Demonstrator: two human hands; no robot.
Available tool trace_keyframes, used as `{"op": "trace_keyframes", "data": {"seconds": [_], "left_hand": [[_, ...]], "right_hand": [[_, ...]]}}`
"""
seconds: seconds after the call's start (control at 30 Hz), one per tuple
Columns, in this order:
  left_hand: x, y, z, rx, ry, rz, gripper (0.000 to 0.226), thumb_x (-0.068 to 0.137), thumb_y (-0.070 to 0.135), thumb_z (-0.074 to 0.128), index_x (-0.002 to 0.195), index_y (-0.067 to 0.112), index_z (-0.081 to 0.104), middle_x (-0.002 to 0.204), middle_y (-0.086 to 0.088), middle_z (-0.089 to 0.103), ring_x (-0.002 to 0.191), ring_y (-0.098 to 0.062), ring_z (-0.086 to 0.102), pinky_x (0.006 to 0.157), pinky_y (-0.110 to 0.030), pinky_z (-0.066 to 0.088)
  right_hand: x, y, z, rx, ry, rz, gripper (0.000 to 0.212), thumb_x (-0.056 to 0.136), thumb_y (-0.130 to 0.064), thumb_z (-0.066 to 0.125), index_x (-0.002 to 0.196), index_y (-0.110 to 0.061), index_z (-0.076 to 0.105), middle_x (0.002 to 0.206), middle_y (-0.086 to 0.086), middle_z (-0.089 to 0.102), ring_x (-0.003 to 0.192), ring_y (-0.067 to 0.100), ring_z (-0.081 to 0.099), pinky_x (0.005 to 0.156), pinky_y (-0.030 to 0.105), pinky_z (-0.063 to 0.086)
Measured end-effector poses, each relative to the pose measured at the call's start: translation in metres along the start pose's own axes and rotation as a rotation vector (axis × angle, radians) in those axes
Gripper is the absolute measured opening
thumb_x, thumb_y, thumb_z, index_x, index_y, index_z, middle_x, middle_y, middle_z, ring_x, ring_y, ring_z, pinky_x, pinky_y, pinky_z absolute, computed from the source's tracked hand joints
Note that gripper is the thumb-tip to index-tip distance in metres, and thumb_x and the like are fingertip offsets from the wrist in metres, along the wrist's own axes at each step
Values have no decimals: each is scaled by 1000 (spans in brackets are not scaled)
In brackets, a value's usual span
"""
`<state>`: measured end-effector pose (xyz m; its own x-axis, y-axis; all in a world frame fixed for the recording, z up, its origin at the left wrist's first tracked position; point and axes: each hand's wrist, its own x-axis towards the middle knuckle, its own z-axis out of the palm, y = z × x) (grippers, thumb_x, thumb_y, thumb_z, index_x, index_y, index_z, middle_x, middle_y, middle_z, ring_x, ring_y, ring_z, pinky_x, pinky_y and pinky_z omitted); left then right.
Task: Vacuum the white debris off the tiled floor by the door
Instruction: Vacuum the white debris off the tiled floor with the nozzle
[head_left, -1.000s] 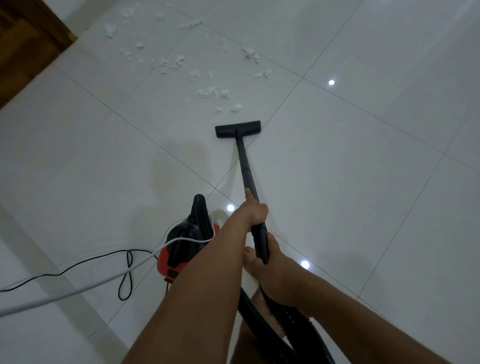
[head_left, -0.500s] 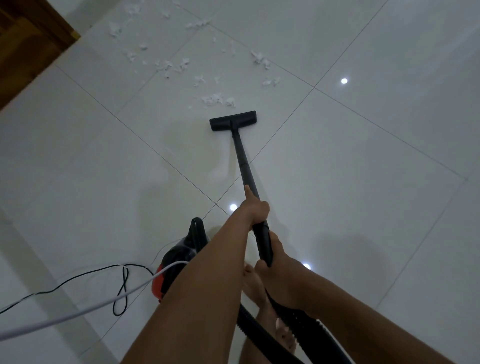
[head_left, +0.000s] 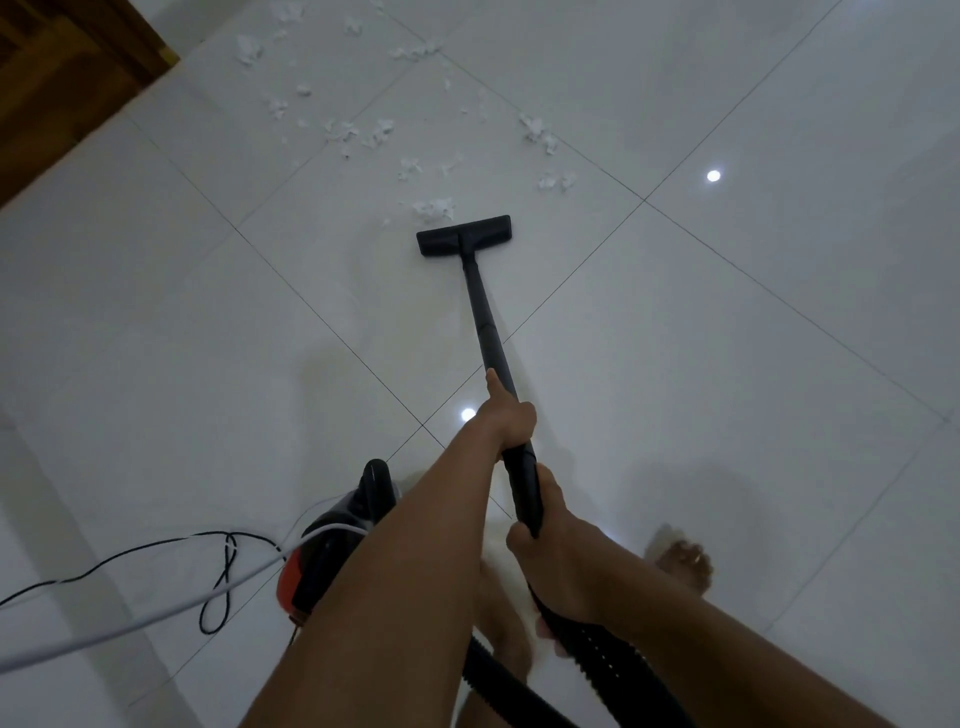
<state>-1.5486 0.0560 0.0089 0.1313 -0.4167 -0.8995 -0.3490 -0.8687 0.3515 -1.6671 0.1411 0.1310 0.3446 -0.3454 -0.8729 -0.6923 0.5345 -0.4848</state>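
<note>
Black wand (head_left: 485, 322): L hand (head_left: 511, 418) wrapped round shaft, R hand (head_left: 548, 543) clenched round hose-end grip.

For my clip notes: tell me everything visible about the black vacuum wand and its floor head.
The vacuum wand is a slim matte black tube, plastic-looking, in jointed sections, slanting down and away to the white tiled floor. Its flat rectangular floor head rests there, its far edge close beside a clump of white debris. The left hand grips the tube, one digit stretched along it; the right hand grips the thicker rear end, where a ribbed black hose joins.
</note>
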Motion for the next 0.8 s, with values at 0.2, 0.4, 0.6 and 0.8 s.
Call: {"op": "trace_keyframes", "data": {"seconds": [0.2,0.4,0.6,0.8], "left_hand": [[15,31,12,-126,33,-1,87,101,21,43,155,35,-23,150,-15,40,117,-33,58,101,-48,52],[6,80,49,-285,88,-29,88,98,20,46,157,37,-17,144,-14,47,115,-32,60,98,-47,54],[-12,121,87,-350,110,-66,87,99,20,46,158,35,-16,143,-16,48,115,-31,59,90,-40,55],[-17,136,107,-525,134,-73,90,96,11,47,159,35,-12,113,-16,63,87,-23,62,92,-43,57]], "right_hand": [[13,-2,-45,-89,-44,55,76,107,-29,40,157,-39,-17,103,20,62,82,31,69,86,46,60],[-11,3,-124,-97,-121,56,70,108,-28,39,157,-43,-9,88,19,59,49,19,60,43,30,54],[-39,12,-187,-185,-194,37,68,107,-26,39,158,-39,-5,87,19,61,52,20,60,51,33,59],[-50,17,-217,-332,-176,-33,68,108,-27,38,162,-29,-4,88,7,59,57,11,58,38,14,43]]}}
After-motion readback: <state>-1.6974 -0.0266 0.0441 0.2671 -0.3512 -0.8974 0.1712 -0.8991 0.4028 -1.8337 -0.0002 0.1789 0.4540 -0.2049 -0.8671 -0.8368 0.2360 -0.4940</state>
